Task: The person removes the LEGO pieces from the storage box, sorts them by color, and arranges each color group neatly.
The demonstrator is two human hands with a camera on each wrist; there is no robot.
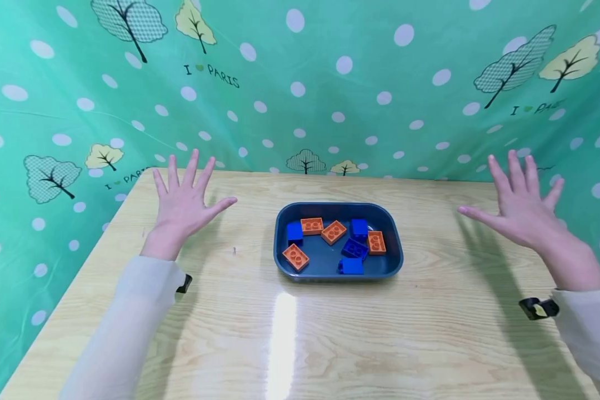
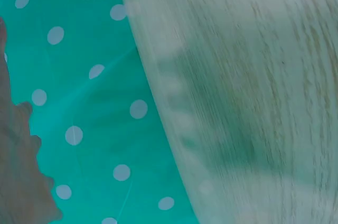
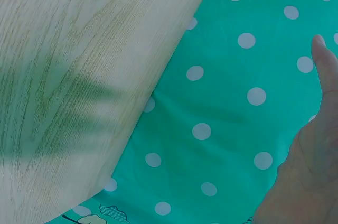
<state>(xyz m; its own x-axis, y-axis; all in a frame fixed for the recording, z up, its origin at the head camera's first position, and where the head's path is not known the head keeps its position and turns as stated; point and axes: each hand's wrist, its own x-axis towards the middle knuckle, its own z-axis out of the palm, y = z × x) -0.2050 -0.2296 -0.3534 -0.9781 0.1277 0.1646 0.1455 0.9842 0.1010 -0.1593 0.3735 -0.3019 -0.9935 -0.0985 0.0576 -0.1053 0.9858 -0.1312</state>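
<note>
L hand [image 1: 182,203] & R hand [image 1: 522,211]: fingers spread, nothing held, both well apart from the tray [image 1: 325,259], which sits on the surface [image 1: 430,344] btwn them. Handling (judged): a pinch from above, on opp. sides of one of the orange blocks [image 1: 334,232] or blue blocks [image 1: 359,229], should work best; the crowded R-side group probably needs its outer pcs. lifted 1st, to avoid dragging neighbours. Tray contents: 4 orange, 4 blue, loosely scattered; frontmost blue on its side, studs facing L.

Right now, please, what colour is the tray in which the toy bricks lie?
The tray is dark greyish blue, best seen in the head view.
</note>
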